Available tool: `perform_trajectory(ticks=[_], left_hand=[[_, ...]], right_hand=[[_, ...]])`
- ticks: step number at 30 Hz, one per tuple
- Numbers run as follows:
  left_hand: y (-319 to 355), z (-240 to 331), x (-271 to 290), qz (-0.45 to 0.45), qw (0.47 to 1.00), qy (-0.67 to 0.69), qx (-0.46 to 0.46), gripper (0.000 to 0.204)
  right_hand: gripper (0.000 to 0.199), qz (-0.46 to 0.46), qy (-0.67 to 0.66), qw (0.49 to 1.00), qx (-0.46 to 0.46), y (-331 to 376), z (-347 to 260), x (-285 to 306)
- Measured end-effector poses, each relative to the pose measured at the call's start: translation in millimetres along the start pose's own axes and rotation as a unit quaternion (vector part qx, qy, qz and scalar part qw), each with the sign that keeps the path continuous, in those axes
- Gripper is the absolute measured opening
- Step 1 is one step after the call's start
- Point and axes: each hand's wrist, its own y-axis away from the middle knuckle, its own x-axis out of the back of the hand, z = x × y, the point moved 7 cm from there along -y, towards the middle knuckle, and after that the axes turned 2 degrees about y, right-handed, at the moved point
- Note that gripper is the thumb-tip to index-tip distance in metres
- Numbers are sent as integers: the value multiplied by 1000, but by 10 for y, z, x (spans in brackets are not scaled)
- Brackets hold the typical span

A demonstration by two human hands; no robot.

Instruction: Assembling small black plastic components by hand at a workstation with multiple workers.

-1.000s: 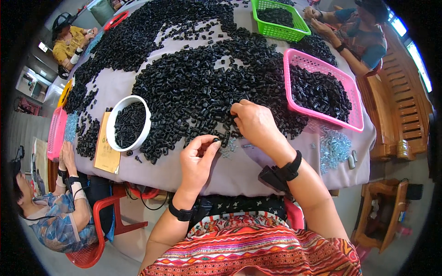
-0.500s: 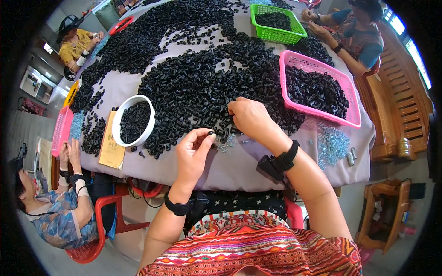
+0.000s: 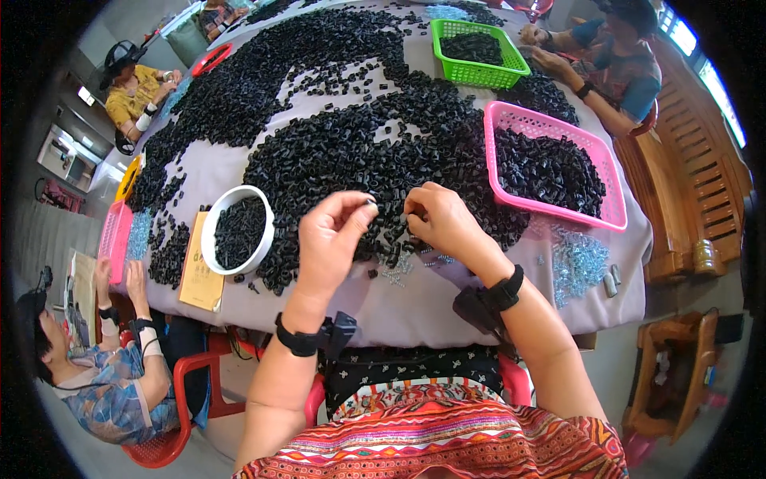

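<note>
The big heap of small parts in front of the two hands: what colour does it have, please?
The heap is black; it shows best in the head view.

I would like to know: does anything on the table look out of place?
The black pile spreads loosely, but nothing looks damaged. Two grey pieces beside the pale pile seem odd: their size and colour do not match it.

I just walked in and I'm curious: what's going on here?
The person's left hand pinches a small dark piece; the right hand curls over a pile of black pieces, any grip hidden. A white bowl stands to the left and a pink basket to the right, both holding black pieces. Other people sit nearby.
</note>
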Motion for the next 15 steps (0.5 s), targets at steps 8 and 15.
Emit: perform_trajectory(ticks=[8,15], left_hand=[[99,-460,-285,-65,990,53,115,18],[194,-446,-252,-43,988,71,129,15]], right_hand=[[14,21,-405,907,-118,11,-14,96],[12,-72,-388,909,-133,62,-82,-108]])
